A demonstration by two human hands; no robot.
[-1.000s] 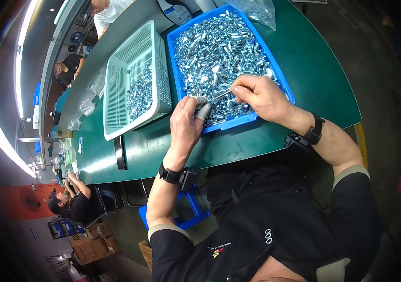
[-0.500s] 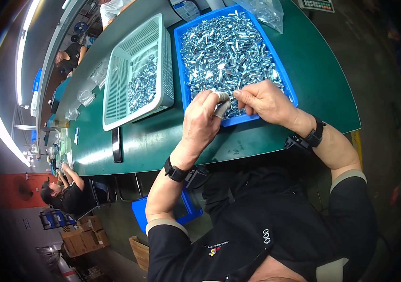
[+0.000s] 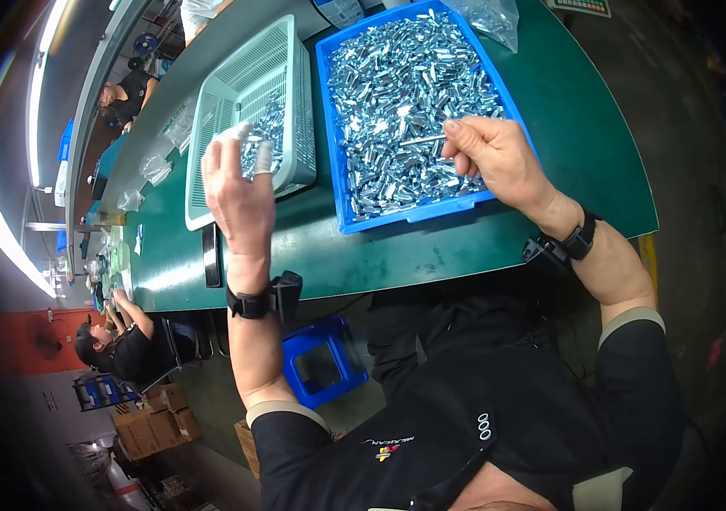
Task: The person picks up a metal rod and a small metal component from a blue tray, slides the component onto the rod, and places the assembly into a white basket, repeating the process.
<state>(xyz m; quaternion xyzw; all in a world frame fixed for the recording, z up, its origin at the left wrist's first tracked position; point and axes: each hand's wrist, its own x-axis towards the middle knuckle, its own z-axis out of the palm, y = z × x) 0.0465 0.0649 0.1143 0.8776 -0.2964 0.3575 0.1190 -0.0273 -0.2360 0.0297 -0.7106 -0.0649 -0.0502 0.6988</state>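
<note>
My left hand (image 3: 242,200) hovers over the near end of the pale green basket (image 3: 302,140), fingers apart, with white coverings on some fingertips. Small shiny metal pieces (image 3: 271,128) lie inside that basket. Over the blue tray (image 3: 348,223), my right hand (image 3: 499,162) is closed in a pinch between thumb and fingers. A slim metal rod (image 3: 421,140) sticks out leftward from this pinch. Beneath it, a thick layer of similar small silvery metal pieces (image 3: 405,77) fills the tray.
Both containers stand on a green table (image 3: 414,264). A dark flat bar (image 3: 211,255) lies by the basket's near corner. Clear plastic bags (image 3: 491,21) sit beyond the tray and left of the basket. A blue stool (image 3: 325,362) stands below the table edge. Co-workers (image 3: 129,349) sit at the left.
My left hand has moved left from beside my right hand to above the basket, and its fingers have spread. My right hand has shifted slightly up and right, and the rod now shows.
</note>
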